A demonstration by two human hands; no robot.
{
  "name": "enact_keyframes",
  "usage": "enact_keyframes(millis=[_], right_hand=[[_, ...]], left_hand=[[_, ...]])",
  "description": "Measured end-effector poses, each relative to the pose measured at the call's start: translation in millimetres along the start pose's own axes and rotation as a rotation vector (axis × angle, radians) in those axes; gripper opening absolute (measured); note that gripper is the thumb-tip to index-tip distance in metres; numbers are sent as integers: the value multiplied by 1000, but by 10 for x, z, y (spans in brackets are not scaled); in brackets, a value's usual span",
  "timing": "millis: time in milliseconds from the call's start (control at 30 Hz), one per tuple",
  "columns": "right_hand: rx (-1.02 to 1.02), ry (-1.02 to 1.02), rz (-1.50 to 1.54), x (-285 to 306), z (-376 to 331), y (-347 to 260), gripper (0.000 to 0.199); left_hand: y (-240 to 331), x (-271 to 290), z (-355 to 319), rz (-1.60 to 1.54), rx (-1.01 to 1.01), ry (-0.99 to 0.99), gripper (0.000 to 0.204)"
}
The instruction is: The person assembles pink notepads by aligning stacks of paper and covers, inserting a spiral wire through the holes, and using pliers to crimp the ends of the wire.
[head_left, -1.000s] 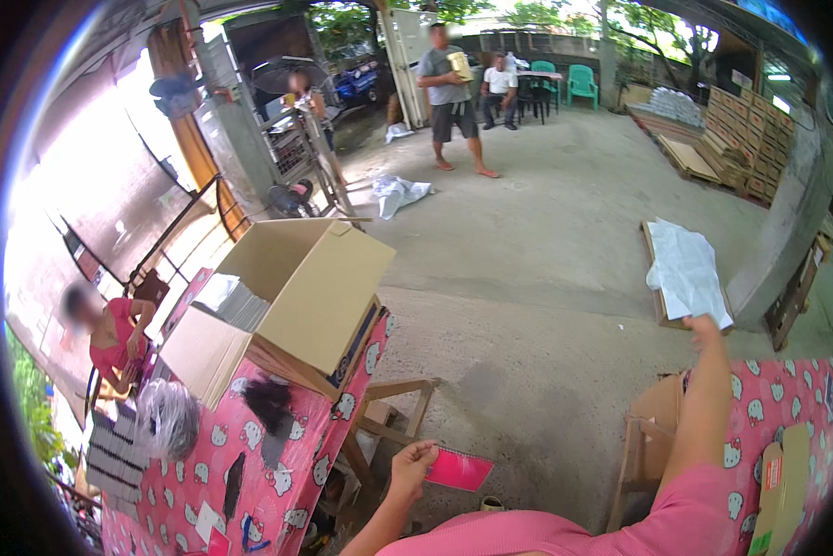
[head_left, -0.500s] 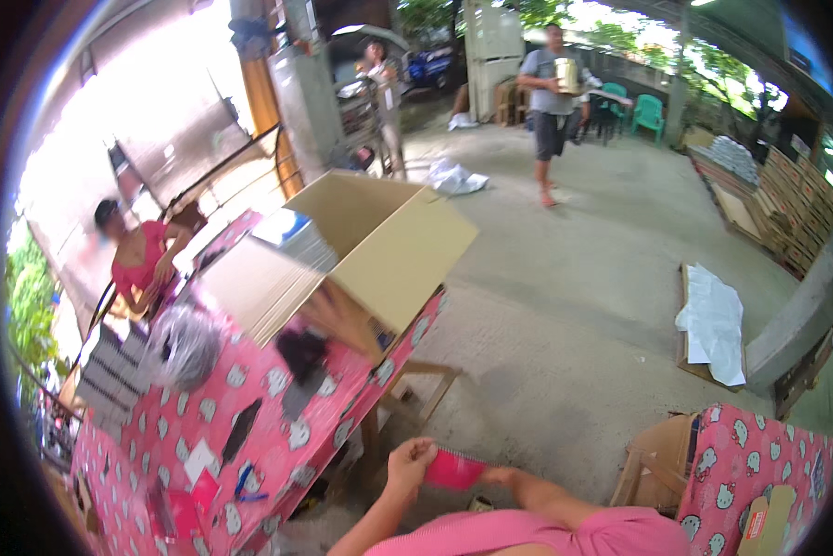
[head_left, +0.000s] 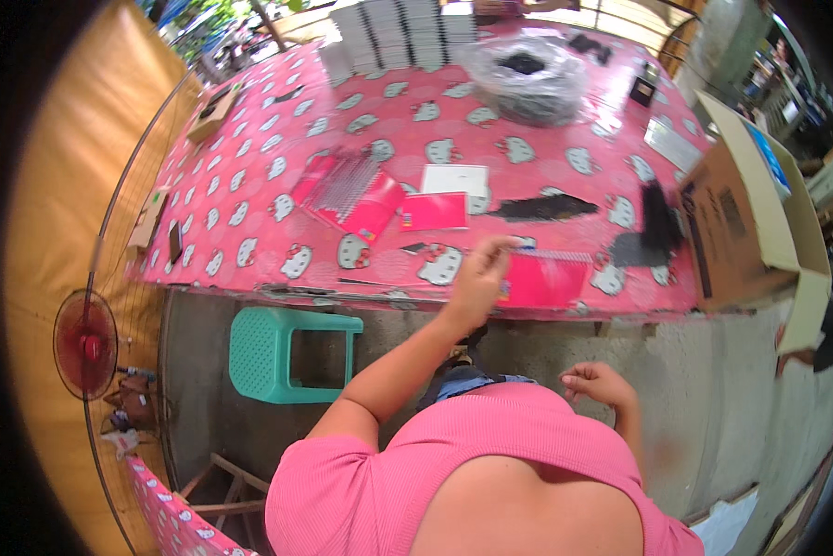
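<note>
My left hand (head_left: 479, 283) is over the near edge of the table, its fingers pinched at the left end of a pink spiral notebook (head_left: 551, 281). The notebook's coil runs along its far side. Just beyond my fingertips a small piece of a blue tool (head_left: 525, 244) shows; the rest is hidden. My right hand (head_left: 602, 383) hangs in front of my waist, loosely curled, with nothing visible in it. Left of the notebook lie a pink card (head_left: 435, 211), a white card (head_left: 455, 180) and overlapping pink spiral notebooks (head_left: 349, 195).
The pink patterned table (head_left: 268, 222) also bears black strips (head_left: 546, 206), a plastic bag of black coils (head_left: 527, 79) and stacked notebooks (head_left: 393, 35). An open cardboard box (head_left: 736, 218) stands at the right. A green stool (head_left: 266, 357) and a fan (head_left: 86, 343) are at left.
My view has swung left from the open floor to the table. The notebook, earlier between both hands, is now over the table at my left hand; my right hand has come off it.
</note>
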State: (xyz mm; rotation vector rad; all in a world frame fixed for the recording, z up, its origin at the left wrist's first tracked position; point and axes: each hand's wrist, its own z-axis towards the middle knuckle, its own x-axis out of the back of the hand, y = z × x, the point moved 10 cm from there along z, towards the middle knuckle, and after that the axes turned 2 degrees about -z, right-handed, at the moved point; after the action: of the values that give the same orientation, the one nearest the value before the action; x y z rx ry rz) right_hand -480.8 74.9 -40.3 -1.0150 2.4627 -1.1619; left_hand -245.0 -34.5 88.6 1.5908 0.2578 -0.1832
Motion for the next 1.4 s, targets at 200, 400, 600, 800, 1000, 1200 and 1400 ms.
enact_keyframes(millis=[200, 400, 600, 800, 1000, 1200, 1400], right_hand=[[432, 139, -68, -231, 697, -1810, 32], [771, 366, -360, -521, 1408, -2948, 34], [909, 656, -800, -296, 2303, -3195, 39], [611, 480, -1123, -467, 2736, -3301, 48], [381, 459, -1097, -292, 2733, -3227, 55], [391, 479, -1100, -326, 2711, -3118, 53], [220, 384, -1012, -293, 2809, -3050, 53]], left_hand=[[747, 1771, 113, 25, -295, 367, 16], [664, 2423, -9, 468, -496, 749, 20], [520, 2338, 84, 1244, -505, 888, 44], [316, 2222, 462, 1692, -256, 489, 44], [309, 2489, 587, 1747, -139, 553, 41], [392, 2326, 683, 1650, 48, 507, 38], [235, 2176, 696, 1755, 10, 398, 38]])
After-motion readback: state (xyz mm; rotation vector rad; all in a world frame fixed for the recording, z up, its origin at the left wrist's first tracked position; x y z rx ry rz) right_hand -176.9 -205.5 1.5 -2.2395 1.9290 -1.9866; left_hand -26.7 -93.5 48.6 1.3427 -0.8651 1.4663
